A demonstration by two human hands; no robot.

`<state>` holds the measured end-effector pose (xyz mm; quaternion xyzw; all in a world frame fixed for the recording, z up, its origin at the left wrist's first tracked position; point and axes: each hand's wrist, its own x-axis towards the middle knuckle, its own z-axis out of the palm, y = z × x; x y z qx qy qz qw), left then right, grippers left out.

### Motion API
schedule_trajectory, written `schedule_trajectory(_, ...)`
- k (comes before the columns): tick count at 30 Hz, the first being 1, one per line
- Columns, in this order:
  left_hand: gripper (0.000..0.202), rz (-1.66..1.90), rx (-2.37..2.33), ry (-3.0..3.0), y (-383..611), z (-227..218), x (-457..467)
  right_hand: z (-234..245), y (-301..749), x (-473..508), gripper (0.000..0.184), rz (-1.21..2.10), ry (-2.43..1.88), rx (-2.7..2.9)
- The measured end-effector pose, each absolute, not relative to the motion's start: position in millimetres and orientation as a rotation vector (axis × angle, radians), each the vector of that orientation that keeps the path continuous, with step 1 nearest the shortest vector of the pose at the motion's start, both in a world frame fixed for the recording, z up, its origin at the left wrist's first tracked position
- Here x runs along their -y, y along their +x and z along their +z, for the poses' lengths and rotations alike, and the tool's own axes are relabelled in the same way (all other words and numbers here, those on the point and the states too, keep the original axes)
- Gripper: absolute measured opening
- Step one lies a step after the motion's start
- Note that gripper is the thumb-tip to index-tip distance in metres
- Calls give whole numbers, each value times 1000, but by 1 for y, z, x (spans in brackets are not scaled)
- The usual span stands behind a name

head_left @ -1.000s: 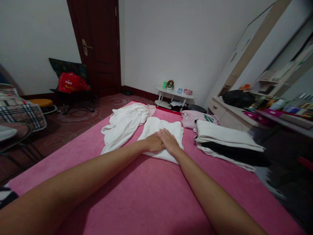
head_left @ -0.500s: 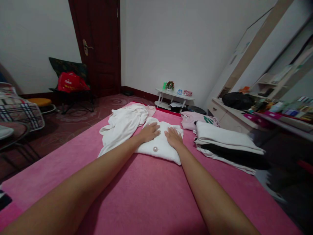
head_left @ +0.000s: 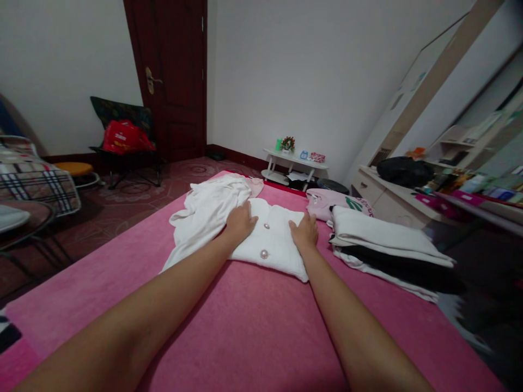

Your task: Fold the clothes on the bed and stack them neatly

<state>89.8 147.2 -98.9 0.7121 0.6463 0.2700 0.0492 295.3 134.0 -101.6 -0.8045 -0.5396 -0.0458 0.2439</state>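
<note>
A folded white garment with pearl-like buttons [head_left: 275, 237] lies flat on the pink bed cover [head_left: 245, 321]. My left hand [head_left: 241, 222] rests at its left edge, thumb stretched over the cloth and the other fingers partly hidden. At the right edge is my right hand [head_left: 305, 231], its thumb spread inward on the garment, apart from the fingers along the side. Both hands touch the cloth without a visible closed grip. Left of it, a loose, crumpled white garment [head_left: 208, 204] lies close against my left hand.
On the right is a stack of folded clothes [head_left: 384, 239], with a folded pink shirt [head_left: 337, 200] behind it. Past the bed stands a small white table [head_left: 294, 159]. A chair with a red bag [head_left: 126, 137] is near the door [head_left: 171, 81]. Drawers [head_left: 376, 188] line the right.
My hands have slid apart from the garment's top to its left and right edges, uncovering a second button. The view has shifted slightly.
</note>
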Motion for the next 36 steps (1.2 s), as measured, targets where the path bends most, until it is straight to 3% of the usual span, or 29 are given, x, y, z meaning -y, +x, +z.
schedule_trajectory(6, 80, 909, -1821, 1908, 91, -97, -146, -105, 305, -133, 71, 50, -2101, 1323)
schedule_trajectory(12, 85, 1250, -1485, 1620, 94, -73, -145, -96, 313, -128, 46, 392, -1495, 1134)
schedule_trajectory(16, 85, 1758, -985, 1695, 96, -17, -131, -23, 305, -107, 43, 28, -1057, 1033)
schedule_trajectory(19, 87, 1869, -692, 1670, 93, 13, -127, 22, 302, -89, 32, -262, -799, 1042)
schedule_trajectory(22, 77, 1623, -588, 1731, 82, 5, -131, 14, 316, -77, 18, -228, -817, 1195)
schedule_trajectory(25, 45, 918, -628, 1968, 68, -29, -142, -28, 344, -73, 4, 224, -1192, 1660)
schedule_trajectory(28, 30, 300, -816, 2082, 62, -59, -151, -56, 368, -73, 15, 678, -1519, 1981)
schedule_trajectory(31, 30, 181, -1004, 2048, 62, -66, -155, -56, 373, -76, 23, 539, -1663, 1762)
schedule_trajectory(36, 22, 370, -1533, 2248, 68, -54, -151, -54, 357, -86, 36, 91, -1650, 1621)
